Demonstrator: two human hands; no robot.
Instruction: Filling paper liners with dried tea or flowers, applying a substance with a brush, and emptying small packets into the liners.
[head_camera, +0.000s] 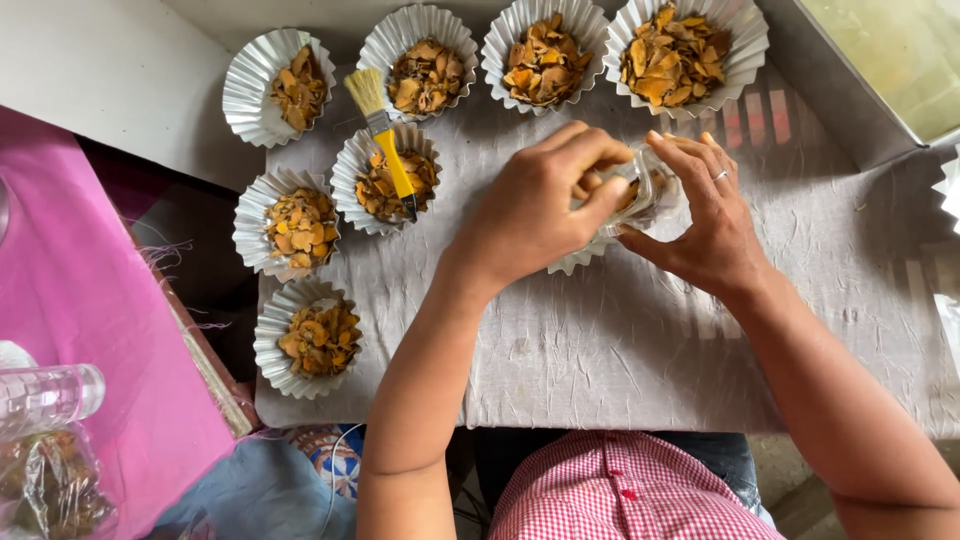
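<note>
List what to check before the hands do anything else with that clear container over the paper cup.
1. Both hands on the clear container: ok, left hand and right hand clasp it.
2. Fluted paper cup under the hands: ok, its rim shows below them.
3. How full that cup is: cannot tell, hidden.
4. Yellow-handled brush out of the way: ok, resting across another cup of orange-brown slices.
5. Grey cloth flat: ok, only wrinkled.
</note>
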